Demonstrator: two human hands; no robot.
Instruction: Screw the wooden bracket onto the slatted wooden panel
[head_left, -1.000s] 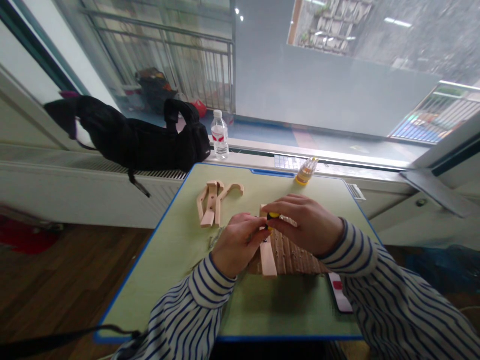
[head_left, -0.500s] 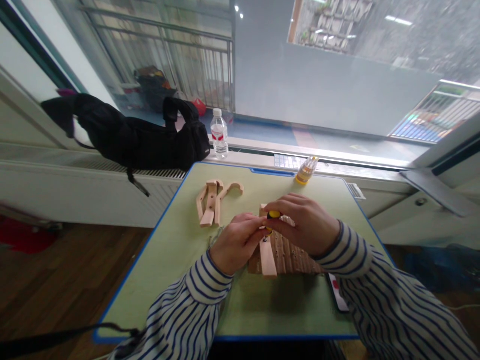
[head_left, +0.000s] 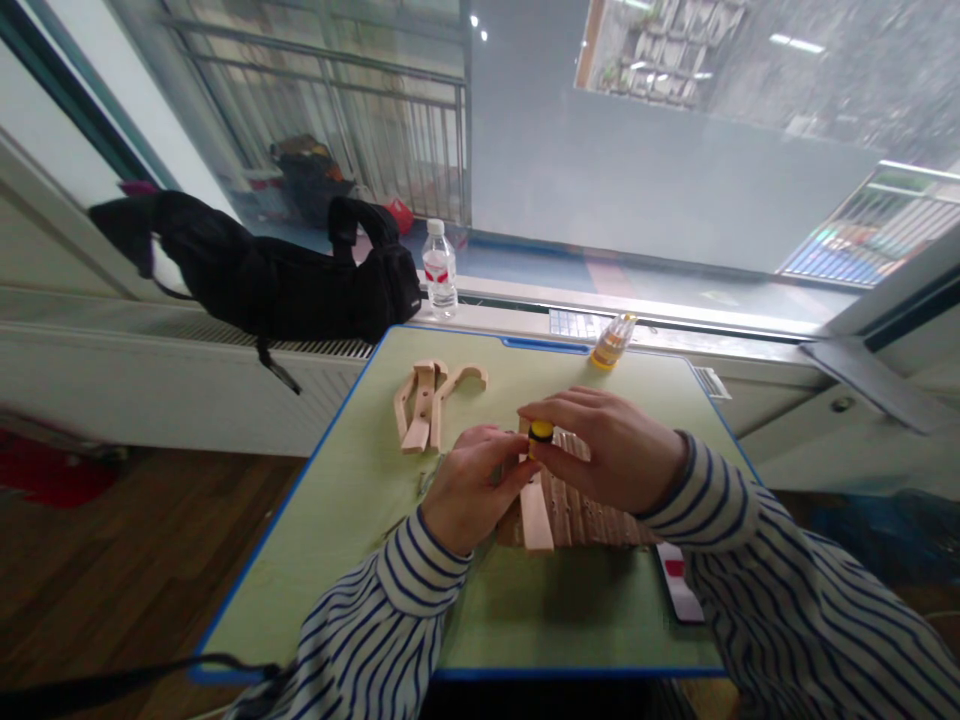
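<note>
A small screwdriver (head_left: 541, 432) with a yellow and black handle stands nearly upright between my hands. My right hand (head_left: 611, 450) grips the handle with thumb and fingers. My left hand (head_left: 474, 490) is closed in a pinch around its lower part, fingertips close to the right thumb. Below them lies a pale wooden strip (head_left: 537, 518) across a brown ridged wooden board (head_left: 589, 512). The fingers cover the screwdriver's tip and the upper part of the strip. Several curved wooden pieces (head_left: 424, 405) lie together to the left, beyond my left hand.
The green tabletop (head_left: 330, 560) has a blue rim. A clear bottle with yellow liquid (head_left: 611, 342) stands at its far edge. A flat pinkish object (head_left: 681, 585) lies by my right sleeve. On the sill are a water bottle (head_left: 440, 270) and a black bag (head_left: 300, 280).
My right fingers have shifted slightly left and opened a little around the screwdriver's handle, baring more of its yellow top. My left hand stays almost in place. The wooden pieces have not moved.
</note>
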